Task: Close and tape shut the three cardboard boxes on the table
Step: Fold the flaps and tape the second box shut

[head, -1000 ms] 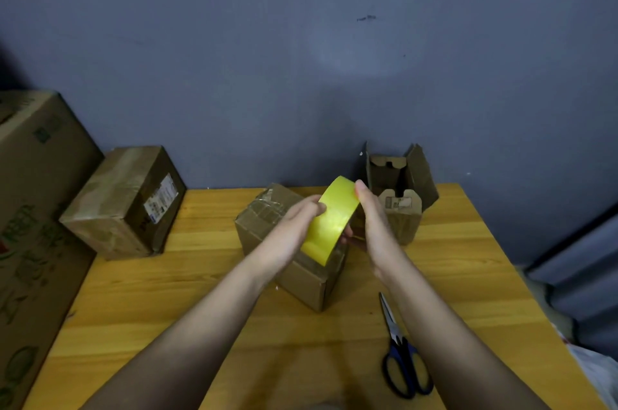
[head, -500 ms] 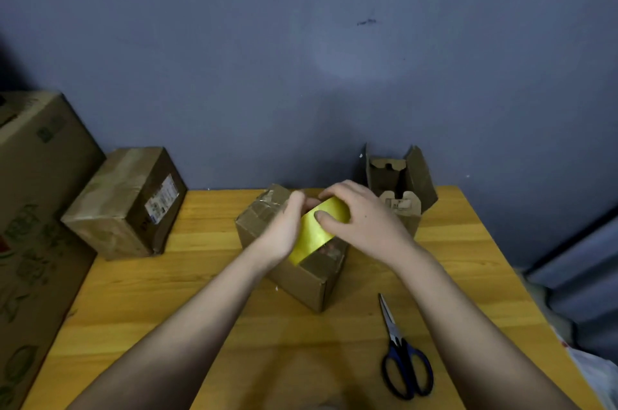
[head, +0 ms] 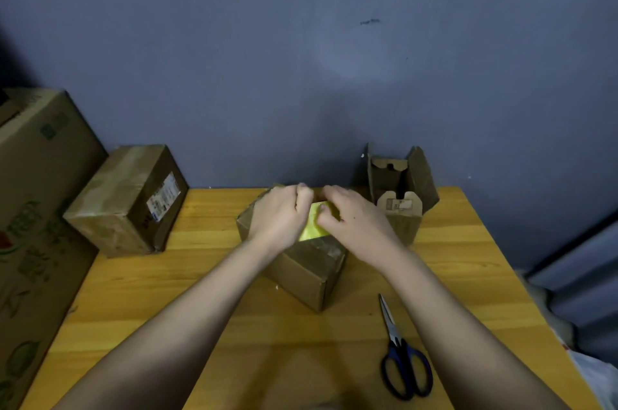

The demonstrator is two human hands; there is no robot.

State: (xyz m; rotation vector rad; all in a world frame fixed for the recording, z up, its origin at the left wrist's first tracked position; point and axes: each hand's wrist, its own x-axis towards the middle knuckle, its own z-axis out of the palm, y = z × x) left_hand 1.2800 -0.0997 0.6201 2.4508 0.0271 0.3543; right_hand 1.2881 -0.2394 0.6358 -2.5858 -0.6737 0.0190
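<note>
We see both hands on the yellow tape roll (head: 314, 225), which sits on top of the middle box (head: 301, 269) at the centre of the wooden surface (head: 207, 279). The left hand (head: 281, 219) has its fingers curled over the roll's left side and grips it; the right hand (head: 354, 219) covers the right side, fingers bent down onto the tape, thumb pressed against the yellow face, so it pinches the roll. Only a small wedge of yellow shows between the two hands. The middle box stands corner-on toward us, top flaps down under the hands; we cannot tell if any tape strip is on it yet. The right box (head: 401, 209) stands just behind and right of the right hand, near the back edge, flaps up and open. The left box (head: 130, 202) lies at the far left edge of the surface, closed, with a white label on its side, overhanging the edge a bit and just beside a big printed carton (head: 36, 209) at frame left. Scissors (head: 401, 356) with dark blue handles lie flat on the surface near the right forearm, blades shut and pointing away from us, well apart from the boxes. A blue-grey wall (head: 301, 58) is behind everything.
</note>
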